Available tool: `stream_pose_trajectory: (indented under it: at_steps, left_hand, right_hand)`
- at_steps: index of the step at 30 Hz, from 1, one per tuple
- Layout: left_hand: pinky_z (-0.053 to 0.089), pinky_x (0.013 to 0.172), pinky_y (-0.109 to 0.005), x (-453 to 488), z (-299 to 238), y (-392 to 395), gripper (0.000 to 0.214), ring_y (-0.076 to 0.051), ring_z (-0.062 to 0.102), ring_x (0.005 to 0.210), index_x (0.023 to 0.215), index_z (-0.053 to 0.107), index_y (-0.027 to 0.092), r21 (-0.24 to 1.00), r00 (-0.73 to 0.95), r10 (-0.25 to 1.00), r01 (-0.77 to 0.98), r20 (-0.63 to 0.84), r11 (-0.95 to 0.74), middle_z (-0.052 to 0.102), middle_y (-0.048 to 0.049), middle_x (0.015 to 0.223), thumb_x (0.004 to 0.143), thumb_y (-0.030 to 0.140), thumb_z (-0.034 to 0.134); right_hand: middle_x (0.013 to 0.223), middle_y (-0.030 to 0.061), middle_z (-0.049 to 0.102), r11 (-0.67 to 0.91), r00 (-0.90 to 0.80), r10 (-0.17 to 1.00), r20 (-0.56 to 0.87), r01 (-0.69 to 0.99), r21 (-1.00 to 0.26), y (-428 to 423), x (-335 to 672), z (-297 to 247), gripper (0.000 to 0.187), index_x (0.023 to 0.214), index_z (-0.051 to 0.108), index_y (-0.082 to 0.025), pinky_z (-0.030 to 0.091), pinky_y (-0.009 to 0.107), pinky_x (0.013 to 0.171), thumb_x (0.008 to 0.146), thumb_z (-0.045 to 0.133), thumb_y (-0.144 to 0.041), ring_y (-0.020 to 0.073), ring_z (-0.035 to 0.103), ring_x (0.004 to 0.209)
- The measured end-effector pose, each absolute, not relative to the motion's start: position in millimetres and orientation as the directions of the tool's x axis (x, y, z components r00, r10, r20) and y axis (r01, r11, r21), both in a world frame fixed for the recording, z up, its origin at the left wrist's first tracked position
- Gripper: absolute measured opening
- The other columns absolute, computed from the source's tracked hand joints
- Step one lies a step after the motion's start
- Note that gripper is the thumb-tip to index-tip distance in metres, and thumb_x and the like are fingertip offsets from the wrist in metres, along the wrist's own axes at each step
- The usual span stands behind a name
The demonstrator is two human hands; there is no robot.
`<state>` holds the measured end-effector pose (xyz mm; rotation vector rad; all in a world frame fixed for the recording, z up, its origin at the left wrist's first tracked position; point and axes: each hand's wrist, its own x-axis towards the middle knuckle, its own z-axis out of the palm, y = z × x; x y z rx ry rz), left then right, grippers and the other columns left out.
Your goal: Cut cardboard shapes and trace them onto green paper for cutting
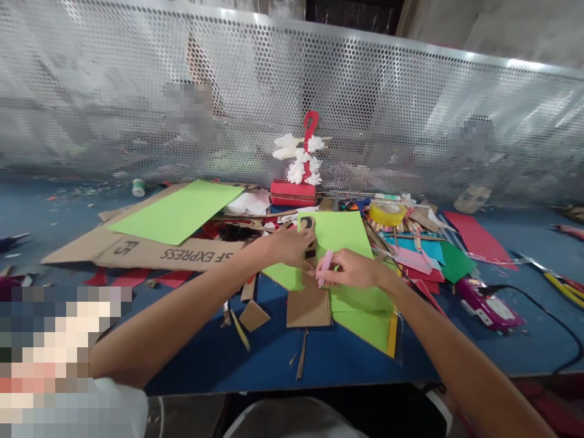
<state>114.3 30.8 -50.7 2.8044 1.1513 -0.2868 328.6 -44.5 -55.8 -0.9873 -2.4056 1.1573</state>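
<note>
My left hand (pixel 286 244) lies on a green paper sheet (pixel 360 304) and presses a brown cardboard cut-out (pixel 309 304) against it, fingers curled over the cut-out's upper part. My right hand (pixel 353 269) is closed on a pink pen-like tool (pixel 325 267), its tip down at the cardboard's edge. A black-and-brown curved piece (pixel 308 224) lies just above my left hand.
A large green sheet (pixel 177 211) rests on flattened printed cardboard (pixel 150 250) at left. A red stand with white flowers (pixel 298 176) is at the back by a perforated metal screen (pixel 410 109). Yellow tape roll (pixel 387 213), coloured papers (pixel 438 258) and a pink glue gun (pixel 488 304) lie right. Cardboard scraps (pixel 253 315) sit near the edge.
</note>
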Motion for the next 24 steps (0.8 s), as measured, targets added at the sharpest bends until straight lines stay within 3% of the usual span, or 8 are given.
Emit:
stream_pose_trajectory:
  at_steps: [13, 18, 24]
  left_hand:
    - [0.050, 0.092, -0.046, 111.0, -58.4, 38.4, 0.080, -0.042, 0.064, 0.118, 0.127, 0.054, 0.019, 0.018, 0.726, 0.661, 0.676, -0.189, -0.737, 0.059, -0.0213, 0.143, 0.075, 0.080, 0.063]
    - [0.050, 0.091, -0.043, 112.3, -50.7, 33.3, 0.084, -0.040, 0.064, 0.120, 0.133, 0.051, 0.021, 0.047, 0.697, 0.678, 0.704, -0.233, -0.708, 0.058, -0.0197, 0.146, 0.074, 0.079, 0.066]
    - [0.051, 0.093, -0.043, 112.7, -39.3, 26.9, 0.089, -0.041, 0.060, 0.128, 0.144, 0.046, 0.019, 0.068, 0.703, 0.650, 0.692, -0.288, -0.719, 0.047, -0.0218, 0.158, 0.077, 0.073, 0.068]
  right_hand:
    - [0.083, 0.0036, 0.076, 0.480, -0.725, 0.688, -0.029, 0.485, -0.731, -46.1, 331.0, -52.7, 0.027, 0.090, 0.079, -0.016, 0.047, 0.023, 0.064, 0.100, 0.057, -0.028, 0.0128, 0.066, 0.069]
    - [0.081, 0.0043, 0.074, 0.437, -0.693, 0.720, 0.026, 0.424, -0.793, -43.0, 338.6, -56.8, 0.030, 0.093, 0.078, -0.016, 0.048, 0.024, 0.063, 0.101, 0.059, -0.038, 0.0139, 0.065, 0.067]
    - [0.095, 0.0086, 0.075, 0.370, -0.658, 0.751, 0.065, 0.338, -0.865, -32.3, 351.6, -68.1, 0.036, 0.103, 0.073, -0.016, 0.056, 0.031, 0.077, 0.104, 0.055, -0.047, 0.0181, 0.071, 0.082]
